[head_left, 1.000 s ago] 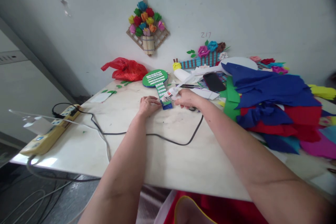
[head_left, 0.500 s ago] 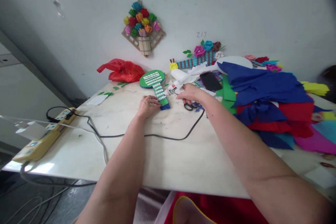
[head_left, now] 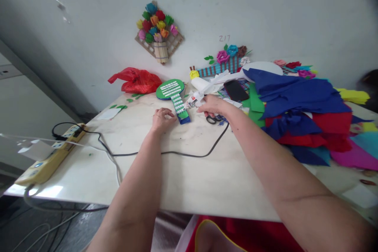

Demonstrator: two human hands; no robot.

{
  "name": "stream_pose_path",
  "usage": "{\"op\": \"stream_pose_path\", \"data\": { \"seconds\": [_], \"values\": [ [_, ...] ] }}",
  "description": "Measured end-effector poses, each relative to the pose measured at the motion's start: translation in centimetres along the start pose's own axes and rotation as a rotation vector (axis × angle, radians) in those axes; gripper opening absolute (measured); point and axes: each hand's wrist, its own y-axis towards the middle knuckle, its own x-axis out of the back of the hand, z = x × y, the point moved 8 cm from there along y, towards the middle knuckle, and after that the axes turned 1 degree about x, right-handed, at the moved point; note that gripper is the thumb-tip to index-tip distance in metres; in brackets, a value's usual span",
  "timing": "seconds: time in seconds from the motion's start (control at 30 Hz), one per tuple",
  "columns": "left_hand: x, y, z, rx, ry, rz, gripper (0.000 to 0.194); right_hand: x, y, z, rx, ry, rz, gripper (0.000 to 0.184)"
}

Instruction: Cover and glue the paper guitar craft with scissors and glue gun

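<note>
A paddle-shaped craft piece (head_left: pixel 177 102), green on a blue backing, lies on the table with rows of small white strips over its round top and handle. My left hand (head_left: pixel 162 120) rests on the table just left of the handle, fingers bent and thumb apart, its tip close to the handle's edge. I cannot tell whether it touches. In my right hand (head_left: pixel 211 105) is a white glue gun (head_left: pixel 199 96), its nozzle end pointing left towards the handle. Black-handled scissors (head_left: pixel 212 119) lie beneath my right hand, partly hidden.
A black cord (head_left: pixel 183 155) crosses the table before me, near a yellow power strip (head_left: pixel 53 153) at left. Blue, red and green sheets (head_left: pixel 298 94) are heaped at right, beside a phone (head_left: pixel 235 90). A red plastic bag (head_left: pixel 137 80) lies at the back.
The glue gun has moved off the handle's lower end to its right side, uncovering the green surface. My left hand has shifted slightly left from the handle. The view has turned a little.
</note>
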Motion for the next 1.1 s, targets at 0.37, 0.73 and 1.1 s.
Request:
{"op": "stream_pose_path", "data": {
  "seconds": [0.37, 0.73, 1.1],
  "values": [
    [-0.7, -0.2, 0.9, 0.139, 0.123, 0.029, 0.022, 0.1, 1.0, -0.2, 0.176, -0.579, -0.3, 0.035],
    [-1.7, 0.2, 2.4, 0.286, 0.114, 0.08, 0.033, -1.6, 1.9, -2.0, 0.2, -0.756, -0.191, 0.034],
    [-0.8, 0.4, 1.6, 0.338, -0.556, -0.109, 0.024, -3.3, 1.7, -1.8, 0.247, -0.775, -0.026, 0.045]
  ]
}}
